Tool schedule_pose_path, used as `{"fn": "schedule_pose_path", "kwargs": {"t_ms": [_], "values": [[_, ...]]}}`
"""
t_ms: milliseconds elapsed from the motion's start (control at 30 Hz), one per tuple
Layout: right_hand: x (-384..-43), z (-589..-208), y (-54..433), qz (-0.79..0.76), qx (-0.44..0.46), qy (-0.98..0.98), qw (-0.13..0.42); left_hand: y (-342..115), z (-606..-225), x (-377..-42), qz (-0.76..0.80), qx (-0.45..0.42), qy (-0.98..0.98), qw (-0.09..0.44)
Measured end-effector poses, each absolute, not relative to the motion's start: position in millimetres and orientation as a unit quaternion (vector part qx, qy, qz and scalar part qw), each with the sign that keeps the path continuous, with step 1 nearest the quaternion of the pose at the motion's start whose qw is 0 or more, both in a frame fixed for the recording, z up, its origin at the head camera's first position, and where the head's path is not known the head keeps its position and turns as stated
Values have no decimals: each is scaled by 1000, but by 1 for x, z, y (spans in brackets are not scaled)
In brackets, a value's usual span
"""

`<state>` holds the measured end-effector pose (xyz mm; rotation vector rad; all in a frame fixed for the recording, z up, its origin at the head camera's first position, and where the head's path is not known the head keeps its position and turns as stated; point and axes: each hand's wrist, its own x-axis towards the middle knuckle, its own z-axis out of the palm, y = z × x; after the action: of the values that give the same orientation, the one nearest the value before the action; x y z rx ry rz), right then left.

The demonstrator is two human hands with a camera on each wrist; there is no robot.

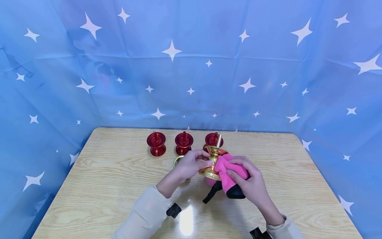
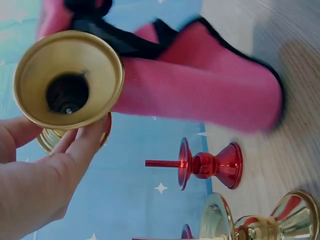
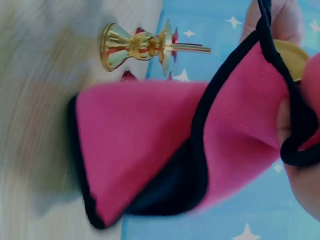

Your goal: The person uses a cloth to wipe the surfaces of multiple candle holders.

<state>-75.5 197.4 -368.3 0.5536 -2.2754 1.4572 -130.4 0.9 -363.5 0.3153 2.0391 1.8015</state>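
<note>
The gold candlestick [image 1: 212, 163] is held up above the table [image 1: 104, 186], between two hands. The left hand [image 1: 188, 166] grips it from the side, thumb and fingers closed in around the stem, between the dish and the flared base. The right hand [image 1: 252, 181] pinches a pink cloth [image 1: 228, 169] between thumb and fingers and holds it against the candlestick's other side. The cloth hides part of the stem and base, and whether the right fingertips touch the metal cannot be told.

Behind the hands, three red candlesticks stand upright in a row: the left one [image 1: 156, 143], the middle one [image 1: 184, 142] and the right one [image 1: 209, 141], which the held candlestick partly covers in the head view. A second gold candlestick [image 3: 140, 45] stands upright on the table, mostly hidden behind the left hand from above. A blue curtain [image 1: 191, 76] with white stars hangs behind.

The held candlestick is shiny and tilted, its spike leaning up and away to the right. From the left wrist, its round base shows a hollow, dark-centred underside. The cloth has black edging and looks bunched, its loose end hanging down.
</note>
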Motion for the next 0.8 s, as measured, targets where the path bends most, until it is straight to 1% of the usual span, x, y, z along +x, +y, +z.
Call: {"fn": "schedule_pose_path", "kwargs": {"t_ms": [267,367,467,567,667,800], "values": [[-77,-378,201,531,164,-818,151,-5,-356,-130,678,150,678,239],[-76,-375,201,521,142,-828,151,-5,-356,-130,671,154,685,238],[-74,-369,199,520,120,-829,164,-3,-358,-131,658,139,704,226],[-71,-362,195,522,139,-821,183,-1,-362,-131,648,123,721,215],[-69,-359,192,520,182,-812,196,1,-365,-130,645,121,724,212],[-69,-361,192,517,203,-810,187,-1,-365,-129,632,142,734,206]]}}
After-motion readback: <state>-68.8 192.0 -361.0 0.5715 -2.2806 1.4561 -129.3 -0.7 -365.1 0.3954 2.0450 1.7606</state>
